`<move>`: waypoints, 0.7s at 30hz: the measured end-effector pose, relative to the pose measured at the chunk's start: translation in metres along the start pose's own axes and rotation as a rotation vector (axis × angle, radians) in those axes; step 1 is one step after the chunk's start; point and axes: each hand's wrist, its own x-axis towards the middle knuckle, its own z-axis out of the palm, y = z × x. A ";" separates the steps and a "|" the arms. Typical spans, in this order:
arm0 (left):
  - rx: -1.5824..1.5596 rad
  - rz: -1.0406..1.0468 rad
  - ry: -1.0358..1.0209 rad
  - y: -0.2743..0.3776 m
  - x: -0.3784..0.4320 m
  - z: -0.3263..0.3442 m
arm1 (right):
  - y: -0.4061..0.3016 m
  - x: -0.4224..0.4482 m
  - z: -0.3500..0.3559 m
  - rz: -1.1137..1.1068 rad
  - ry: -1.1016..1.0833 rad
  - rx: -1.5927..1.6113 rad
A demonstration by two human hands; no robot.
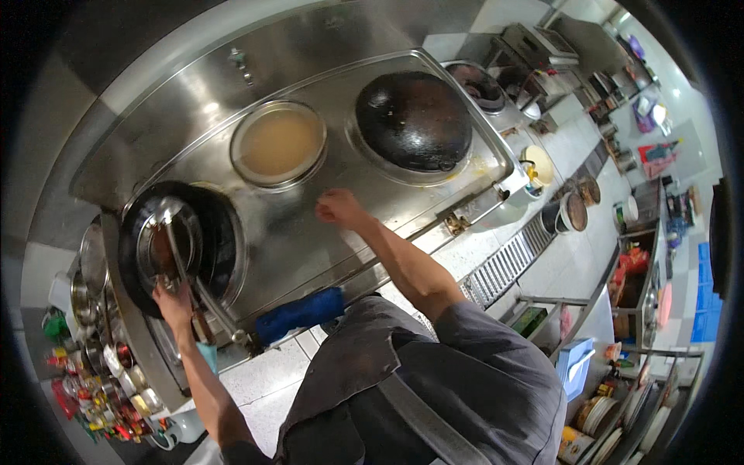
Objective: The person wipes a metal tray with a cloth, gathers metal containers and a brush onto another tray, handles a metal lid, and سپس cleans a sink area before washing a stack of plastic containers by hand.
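My left hand (173, 301) is at the near edge of a black wok (133, 273) on the left of the steel range. Its fingers close on the near rim of a round metal bowl (196, 237) inside the wok; the exact grip is blurred. A long metal bar (185, 264), a spout or a ladle handle, runs over the bowl beside this hand. My right hand (340, 208) is a loose fist above the bare steel top (302, 232), with nothing visible in it. Beyond it sits a round pan of cloudy brownish liquid (282, 139).
An overturned black wok (412, 122) covers the right burner. A rolled blue cloth (299, 314) lies on the range's front edge. Seasoning containers (131, 381) crowd the left side. A floor drain grate (505, 264), buckets (572, 212) and shelves with plates (596, 412) stand to the right.
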 end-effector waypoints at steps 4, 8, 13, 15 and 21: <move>-0.183 -0.128 0.019 -0.001 -0.040 -0.019 | -0.004 0.063 0.016 0.107 0.237 -0.033; -0.122 -0.150 0.199 -0.037 -0.102 -0.022 | -0.007 0.110 0.037 0.250 0.283 -0.059; -0.176 -0.360 0.270 0.009 -0.158 -0.024 | -0.012 0.117 0.029 0.264 0.317 -0.001; -0.238 -0.448 0.234 0.030 -0.171 -0.023 | -0.004 0.127 0.013 0.253 0.272 0.023; -0.351 -0.534 0.256 0.073 -0.198 -0.018 | -0.016 0.138 0.025 0.266 0.348 0.003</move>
